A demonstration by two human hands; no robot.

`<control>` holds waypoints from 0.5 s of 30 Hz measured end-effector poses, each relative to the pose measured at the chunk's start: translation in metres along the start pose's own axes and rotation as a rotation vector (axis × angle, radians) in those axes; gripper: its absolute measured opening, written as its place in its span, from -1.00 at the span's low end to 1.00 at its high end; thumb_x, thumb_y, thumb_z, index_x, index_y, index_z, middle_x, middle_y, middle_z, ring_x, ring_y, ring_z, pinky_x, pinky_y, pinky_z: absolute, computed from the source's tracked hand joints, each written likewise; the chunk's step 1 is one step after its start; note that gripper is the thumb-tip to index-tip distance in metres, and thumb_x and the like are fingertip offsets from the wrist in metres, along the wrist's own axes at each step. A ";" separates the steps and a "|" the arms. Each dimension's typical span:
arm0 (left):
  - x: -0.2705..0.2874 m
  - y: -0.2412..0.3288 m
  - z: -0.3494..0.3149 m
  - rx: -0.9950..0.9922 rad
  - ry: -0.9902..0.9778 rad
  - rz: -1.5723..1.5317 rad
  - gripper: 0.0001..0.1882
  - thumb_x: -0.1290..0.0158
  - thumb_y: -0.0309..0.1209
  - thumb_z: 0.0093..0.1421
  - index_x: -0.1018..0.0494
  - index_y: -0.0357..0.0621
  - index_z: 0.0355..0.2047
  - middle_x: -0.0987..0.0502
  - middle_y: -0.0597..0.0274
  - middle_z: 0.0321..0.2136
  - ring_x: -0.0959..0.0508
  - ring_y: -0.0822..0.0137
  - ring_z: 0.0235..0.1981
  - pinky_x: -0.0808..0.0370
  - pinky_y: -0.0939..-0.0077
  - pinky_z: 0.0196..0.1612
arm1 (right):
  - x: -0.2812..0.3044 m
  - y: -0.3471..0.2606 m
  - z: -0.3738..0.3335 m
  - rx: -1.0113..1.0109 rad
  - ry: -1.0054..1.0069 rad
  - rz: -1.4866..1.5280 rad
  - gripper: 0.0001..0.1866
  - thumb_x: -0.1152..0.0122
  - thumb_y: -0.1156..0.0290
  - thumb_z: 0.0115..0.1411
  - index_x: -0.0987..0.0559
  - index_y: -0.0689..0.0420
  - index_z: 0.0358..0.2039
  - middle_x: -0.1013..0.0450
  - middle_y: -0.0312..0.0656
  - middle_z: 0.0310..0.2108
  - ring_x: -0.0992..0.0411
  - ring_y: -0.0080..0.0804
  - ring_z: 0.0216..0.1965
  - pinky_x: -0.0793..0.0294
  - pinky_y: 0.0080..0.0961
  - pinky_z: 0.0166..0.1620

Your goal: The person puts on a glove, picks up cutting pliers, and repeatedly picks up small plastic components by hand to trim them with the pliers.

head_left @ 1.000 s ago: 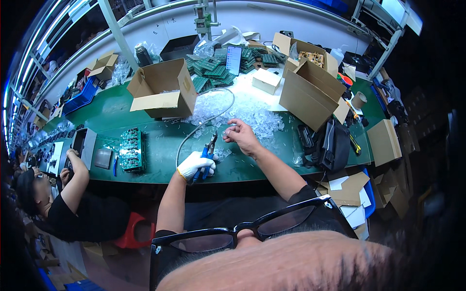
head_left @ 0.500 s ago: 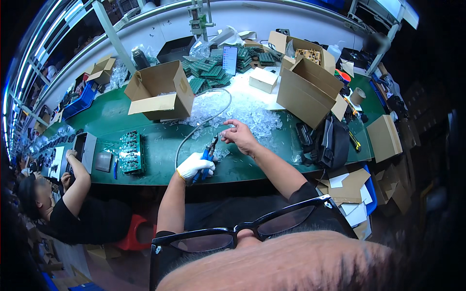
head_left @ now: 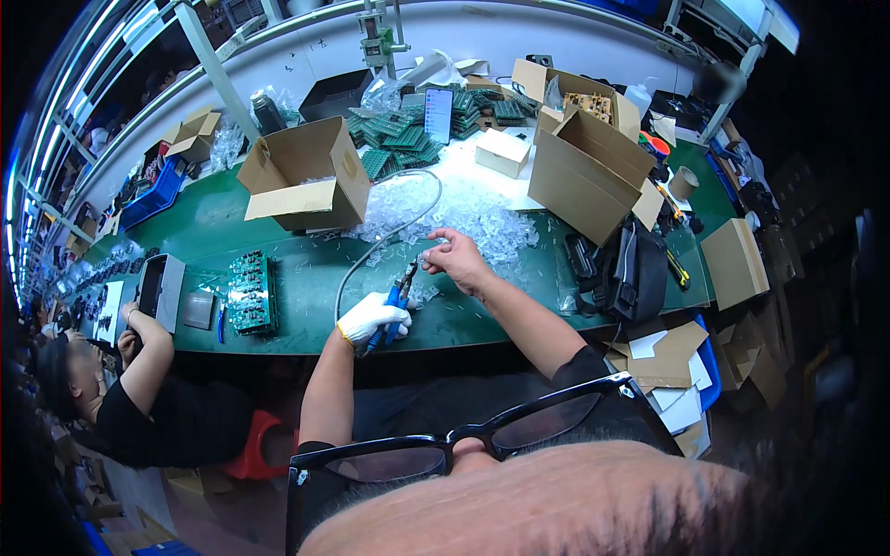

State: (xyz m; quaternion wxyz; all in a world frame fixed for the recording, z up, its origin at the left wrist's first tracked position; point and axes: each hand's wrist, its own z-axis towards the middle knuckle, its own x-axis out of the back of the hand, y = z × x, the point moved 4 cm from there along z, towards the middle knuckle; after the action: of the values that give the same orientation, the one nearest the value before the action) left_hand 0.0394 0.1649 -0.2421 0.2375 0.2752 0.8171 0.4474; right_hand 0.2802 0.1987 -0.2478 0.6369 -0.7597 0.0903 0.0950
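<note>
My left hand [head_left: 367,318], in a white glove, is closed around blue-handled cutting pliers [head_left: 400,293]. Their dark jaws point up and away, close to the fingertips of my right hand [head_left: 463,265]. That hand is bare, its thumb and forefinger pinched together on a small clear piece, too small to make out well. Just beyond both hands spreads a heap of clear plastic pieces [head_left: 482,221], and a few loose bits lie by the pliers. A grey hose [head_left: 349,271] curves from near the glove up over the heap.
Cardboard boxes stand open at left [head_left: 295,202] and right [head_left: 582,181] of the heap. Green circuit boards [head_left: 397,134], a lit phone [head_left: 438,115] and a small white box [head_left: 502,152] lie behind. A black bag [head_left: 635,283] sits right; more boards [head_left: 252,292] lie left, near a seated person [head_left: 153,408].
My hands and the pliers stay almost where they were; the blue handles look slightly closer together. The seated person's hand at left has shifted a little.
</note>
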 end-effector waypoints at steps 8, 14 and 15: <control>-0.008 0.000 0.006 -0.002 0.081 0.125 -0.63 -0.29 -0.36 0.28 -0.64 -0.31 0.03 -0.68 0.25 -0.37 -0.66 0.44 -0.44 -0.60 0.51 -0.31 | 0.008 0.008 0.003 -0.004 -0.001 -0.009 -0.60 -0.39 0.61 0.32 -0.49 0.26 0.12 -0.67 -0.10 -0.28 -0.67 -0.41 -0.33 -0.69 -0.51 -0.25; 0.004 -0.013 0.007 -0.019 0.070 -0.032 -0.64 -0.27 -0.38 0.29 -0.61 -0.36 0.03 -0.69 0.20 -0.36 -0.68 0.40 -0.42 -0.66 0.44 -0.32 | 0.013 0.016 -0.001 -0.017 0.017 0.012 -0.61 -0.39 0.60 0.30 -0.51 0.27 0.11 -0.67 -0.06 -0.27 -0.68 -0.36 -0.30 -0.71 -0.44 -0.23; 0.009 -0.017 0.008 -0.055 0.071 -0.164 -0.59 -0.28 -0.38 0.28 -0.58 -0.39 0.06 -0.69 0.16 -0.34 -0.69 0.34 -0.40 -0.69 0.36 -0.27 | 0.015 0.020 -0.002 -0.019 0.035 -0.004 -0.62 -0.39 0.58 0.28 -0.54 0.27 0.09 -0.69 -0.02 -0.25 -0.69 -0.30 -0.28 -0.72 -0.36 -0.20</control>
State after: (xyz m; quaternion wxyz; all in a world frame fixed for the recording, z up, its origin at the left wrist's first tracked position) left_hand 0.0340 0.1677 -0.2616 0.2516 0.1848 0.8323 0.4580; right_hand 0.2894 0.1936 -0.2699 0.6282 -0.7675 0.0988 0.0812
